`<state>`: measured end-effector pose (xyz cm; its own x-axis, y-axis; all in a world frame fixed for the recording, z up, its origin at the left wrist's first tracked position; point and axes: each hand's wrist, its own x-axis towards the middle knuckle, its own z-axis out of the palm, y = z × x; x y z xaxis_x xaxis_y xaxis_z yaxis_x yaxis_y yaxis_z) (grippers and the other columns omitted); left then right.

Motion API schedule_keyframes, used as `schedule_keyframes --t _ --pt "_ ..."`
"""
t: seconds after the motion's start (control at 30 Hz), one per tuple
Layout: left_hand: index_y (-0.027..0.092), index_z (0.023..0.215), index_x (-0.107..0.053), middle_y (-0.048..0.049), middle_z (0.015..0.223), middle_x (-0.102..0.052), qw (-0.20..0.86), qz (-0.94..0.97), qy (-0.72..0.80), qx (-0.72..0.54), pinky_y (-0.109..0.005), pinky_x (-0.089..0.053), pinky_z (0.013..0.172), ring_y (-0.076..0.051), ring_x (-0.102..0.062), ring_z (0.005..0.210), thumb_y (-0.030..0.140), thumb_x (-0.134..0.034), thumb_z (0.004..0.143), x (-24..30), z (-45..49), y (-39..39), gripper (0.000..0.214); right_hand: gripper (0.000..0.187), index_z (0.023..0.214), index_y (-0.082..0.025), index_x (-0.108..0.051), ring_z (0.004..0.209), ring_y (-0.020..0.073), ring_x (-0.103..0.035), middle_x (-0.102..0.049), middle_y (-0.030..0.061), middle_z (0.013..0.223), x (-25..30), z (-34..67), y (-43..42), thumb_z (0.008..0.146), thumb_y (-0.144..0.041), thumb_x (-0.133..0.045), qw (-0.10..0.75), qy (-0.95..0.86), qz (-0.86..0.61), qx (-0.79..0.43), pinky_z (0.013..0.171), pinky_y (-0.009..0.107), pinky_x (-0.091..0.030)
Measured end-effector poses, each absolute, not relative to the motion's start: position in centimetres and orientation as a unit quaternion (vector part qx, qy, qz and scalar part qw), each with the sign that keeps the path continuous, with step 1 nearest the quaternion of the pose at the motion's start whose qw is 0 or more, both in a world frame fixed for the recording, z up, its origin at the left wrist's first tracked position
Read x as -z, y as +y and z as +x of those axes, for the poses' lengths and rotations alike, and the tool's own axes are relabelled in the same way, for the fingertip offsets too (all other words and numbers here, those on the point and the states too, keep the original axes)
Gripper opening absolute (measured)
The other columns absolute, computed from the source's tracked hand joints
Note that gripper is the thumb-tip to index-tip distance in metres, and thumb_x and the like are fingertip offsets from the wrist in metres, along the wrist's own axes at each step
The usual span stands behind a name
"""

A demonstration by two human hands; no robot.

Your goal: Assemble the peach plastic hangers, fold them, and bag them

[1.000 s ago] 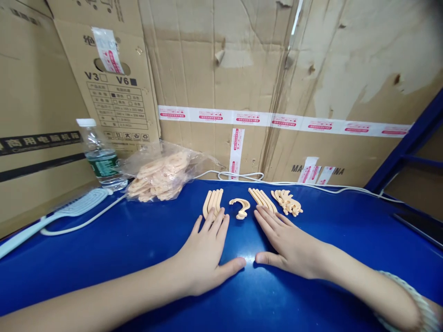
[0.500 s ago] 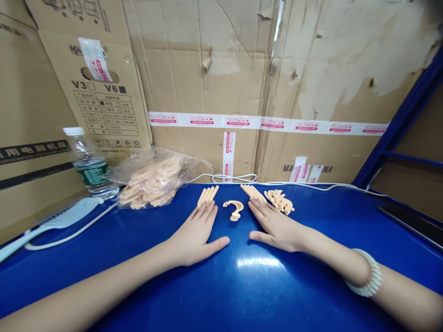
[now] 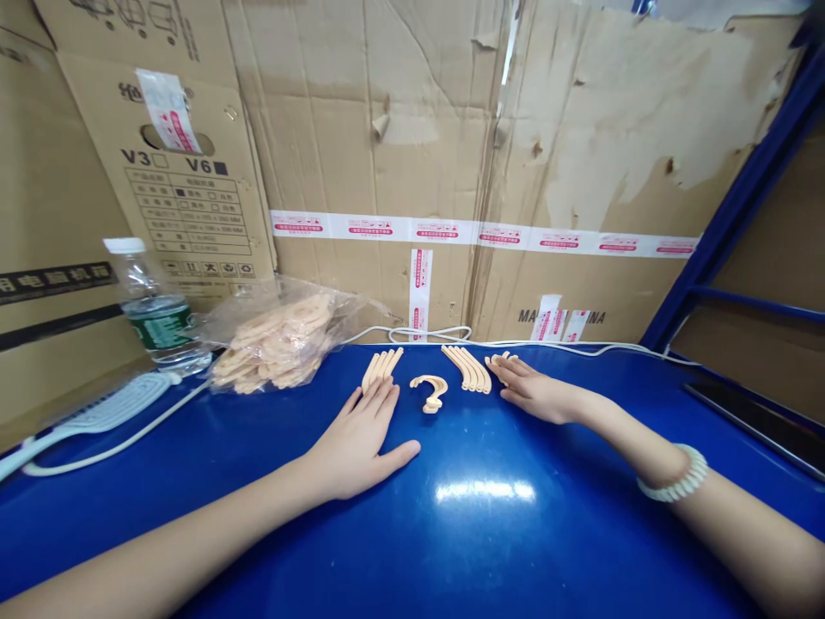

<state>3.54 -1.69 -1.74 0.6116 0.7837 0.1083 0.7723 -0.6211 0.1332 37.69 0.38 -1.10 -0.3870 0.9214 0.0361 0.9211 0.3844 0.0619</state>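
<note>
One side: left hand (image 3: pixel 354 443) lies open, palm down, fingers stretched, fingertips on the near ends of the left strips (image 3: pixel 382 368); it grips nothing.
Other side: right hand (image 3: pixel 540 394) is open too, its extended fingers over the small pieces (image 3: pixel 506 354), hiding most of them; a pale bracelet (image 3: pixel 698 471) rings the wrist.
Right strips: set side by side (image 3: pixel 467 370) in a slanted row, just left of the right hand, uncovered.
Hooks: curved pieces (image 3: pixel 441 391) close together on the bench (image 3: pixel 412 550), between the two rows of strips.
Bag: clear plastic (image 3: pixel 284 340), full of pale parts, beyond the left hand, near the bottle (image 3: pixel 161 322).
Far left: a light blue brush (image 3: pixel 119 406), beside the bottle.
Back edge: white cable (image 3: pixel 547 345) along the foot of the cardboard (image 3: pixel 361 155).
Far right: a dark, flat device (image 3: pixel 760 425), lying on the bench.
</note>
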Motion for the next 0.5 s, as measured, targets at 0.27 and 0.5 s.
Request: schedule_keyframes --t 0.27,0.5 --pt "0.004 0.150 -0.029 -0.0212 0.156 -0.021 0.025 0.898 0.432 -0.080 -0.054 -0.019 0.117 -0.035 -0.018 0.146 0.067 -0.034 0.090 1.9 3.5 -1.7 0.086 0.057 0.148 -0.013 -0.036 0.143 0.0359 -0.025 -0.033 0.0198 0.154 2.1 38.4 1.7 0.099 -0.040 -0.029 -0.061 0.805 0.588 -0.048 0.112 0.060 -0.028" --pt "0.002 0.149 -0.029 -0.0227 0.156 -0.019 0.027 0.897 0.433 -0.079 -0.054 -0.019 0.117 -0.035 -0.015 0.146 0.066 -0.034 0.090 1.8 3.4 -1.8 0.088 0.058 0.151 -0.012 -0.023 0.145 0.0299 -0.023 -0.033 0.0191 0.154 -0.5 33.5 -1.4 0.100 -0.036 -0.031 -0.159 0.819 0.544 -0.088 0.115 0.057 -0.026"
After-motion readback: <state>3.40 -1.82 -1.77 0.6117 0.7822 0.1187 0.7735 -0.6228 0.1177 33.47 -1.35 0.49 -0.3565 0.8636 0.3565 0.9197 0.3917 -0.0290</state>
